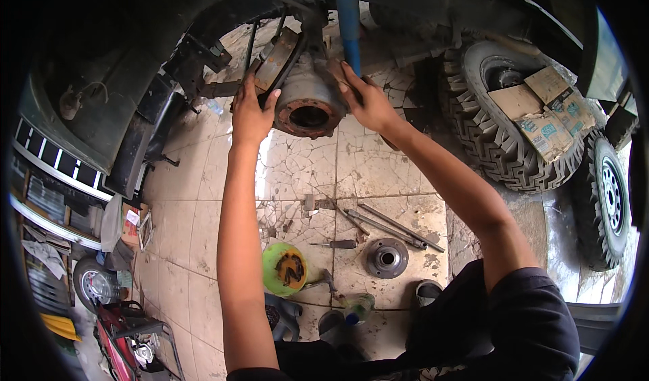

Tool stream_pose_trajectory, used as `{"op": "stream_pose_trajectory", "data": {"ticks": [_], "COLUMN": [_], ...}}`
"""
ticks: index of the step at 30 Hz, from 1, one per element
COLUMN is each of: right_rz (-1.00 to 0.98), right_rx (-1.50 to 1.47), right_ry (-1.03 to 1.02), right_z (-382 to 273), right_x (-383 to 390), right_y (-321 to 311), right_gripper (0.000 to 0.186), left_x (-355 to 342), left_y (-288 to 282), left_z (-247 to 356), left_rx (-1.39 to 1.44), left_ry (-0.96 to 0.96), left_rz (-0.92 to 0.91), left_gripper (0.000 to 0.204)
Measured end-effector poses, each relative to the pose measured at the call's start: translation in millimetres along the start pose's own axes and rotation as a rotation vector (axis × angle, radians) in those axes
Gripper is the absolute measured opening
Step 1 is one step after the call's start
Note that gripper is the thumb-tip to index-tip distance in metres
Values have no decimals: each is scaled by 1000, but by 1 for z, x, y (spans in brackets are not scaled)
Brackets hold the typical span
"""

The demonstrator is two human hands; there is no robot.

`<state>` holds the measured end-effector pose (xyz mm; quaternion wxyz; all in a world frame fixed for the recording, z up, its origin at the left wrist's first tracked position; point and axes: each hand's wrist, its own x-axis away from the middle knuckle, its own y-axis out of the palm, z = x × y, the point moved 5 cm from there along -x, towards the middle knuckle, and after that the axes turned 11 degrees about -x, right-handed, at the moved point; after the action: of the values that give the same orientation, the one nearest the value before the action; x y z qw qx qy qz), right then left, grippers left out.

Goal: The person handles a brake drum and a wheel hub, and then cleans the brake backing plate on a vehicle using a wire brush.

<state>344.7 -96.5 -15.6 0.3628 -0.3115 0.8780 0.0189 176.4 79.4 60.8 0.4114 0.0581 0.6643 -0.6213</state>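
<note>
- Front and centre, the grey metal housing sits beneath the vehicle, above the tiled floor, its rusty round opening facing the person!
- On its left side comes the left hand, fingers bent and thumb apart, up by the housing and a rusty curved part; whether they grip, I cannot tell.
- Over on the right, the right hand lies along the housing's other side, fingers reaching forward, slightly bent; a firm hold there? Cannot tell.
- Just behind that hand stands a blue tube, upright.
- Down on the floor, nearer the person: a screwdriver, metal bars and a round metal flange (hole in the middle, plain to see).
- Beside them, a green bowl with brown muck inside, and a bottle close to the shoes.
- Far right, a chunky tyre carries cardboard, a second wheel next to it.
</note>
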Motion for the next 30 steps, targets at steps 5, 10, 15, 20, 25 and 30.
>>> {"op": "stream_pose_trajectory", "data": {"ticks": [5, 10, 15, 20, 25, 30], "right_rz": [90, -20, -85, 141, 167, 213], "right_rx": [151, 117, 52, 91, 55, 50], "right_ry": [50, 16, -46, 200, 253, 519], "right_z": [22, -1, 48, 13, 16, 6], "right_x": [-2, -31, 3, -15, 23, 15], "right_y": [-10, 3, -34, 0, -1, 1], "right_gripper": [48, 45, 45, 48, 47, 49], "left_x": [0, 1, -2, -1, 0, 2], "left_y": [6, 5, 6, 9, 10, 7], "left_z": [14, 5, 13, 6, 3, 5], "left_rx": [-1, -5, 36, 30, 35, 6], "left_ry": [10, 15, 17, 30, 50, 40], "left_rz": [90, 74, 87, 104, 113, 128], "left_gripper": [67, 65, 65, 68, 69, 64]}}
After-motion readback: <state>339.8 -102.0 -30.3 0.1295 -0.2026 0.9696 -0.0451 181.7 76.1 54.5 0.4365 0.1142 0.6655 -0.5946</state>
